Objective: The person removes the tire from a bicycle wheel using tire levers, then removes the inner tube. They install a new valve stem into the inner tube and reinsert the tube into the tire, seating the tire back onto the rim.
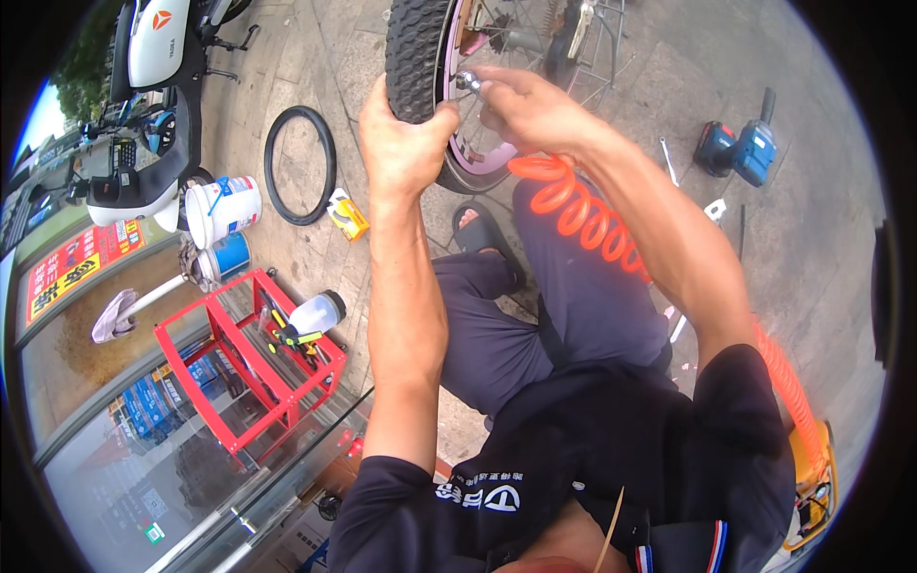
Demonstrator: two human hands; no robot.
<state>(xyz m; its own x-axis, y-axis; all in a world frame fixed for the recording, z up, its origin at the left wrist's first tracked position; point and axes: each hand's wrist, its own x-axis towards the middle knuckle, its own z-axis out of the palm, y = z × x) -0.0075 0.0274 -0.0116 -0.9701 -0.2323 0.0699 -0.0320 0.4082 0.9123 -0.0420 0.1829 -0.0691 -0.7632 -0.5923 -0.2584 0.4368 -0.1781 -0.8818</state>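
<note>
A bicycle wheel with a knobby black tyre (pixel 417 57) and a pink rim (pixel 478 158) stands upright at the top of the head view. My left hand (pixel 409 143) is closed round the lower left of the tyre, thumb pressed on its sidewall near the rim. In my right hand (pixel 530 107) is a shiny metal air chuck (pixel 468 82), held against the inner side of the rim. My fingers partly cover it, and the valve is hidden. An orange coiled air hose (pixel 583 224) hangs below my right wrist, over my leg.
On the paving at left lie a black tyre (pixel 269 167) and a yellow box (pixel 348 216). White bucket (pixel 225 208), red rack (pixel 229 441) and parked scooter (pixel 143 196) stand farther left. At right are a blue cordless impact wrench (pixel 755 153), spanner (pixel 668 160) and yellow machine (pixel 810 463).
</note>
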